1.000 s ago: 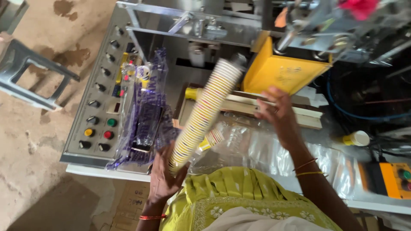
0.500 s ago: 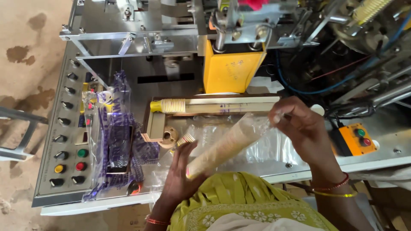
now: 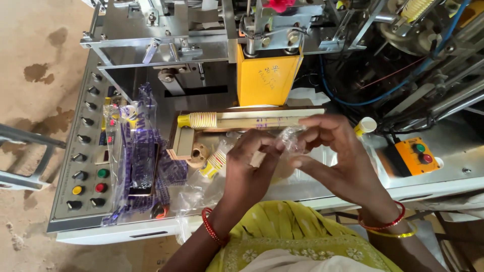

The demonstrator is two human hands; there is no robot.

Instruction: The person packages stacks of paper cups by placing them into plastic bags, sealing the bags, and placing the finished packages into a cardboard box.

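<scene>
A grey metal machine bench fills the view from above, with stained concrete floor at nine o'clock and a tangle of blue hoses and steel parts at one o'clock. At the centre, the left hand and the right hand meet over the bench, fingertips pressed together on the crinkled mouth of a clear plastic sleeve. Both appear to be pinching and twisting it; what the sleeve holds is hidden beneath the hands. This looks like the closing of the bag's neck, and the next move would call for a firm pinch while the twist is tightened. At twelve o'clock of the hands lies a long stack of ribbed yellow-and-white paper cups in a wooden trough, below a yellow metal box. At nine o'clock rest purple-printed plastic bags, beside a panel of black, green, red and yellow knobs. An orange switch box sits at three o'clock.
</scene>
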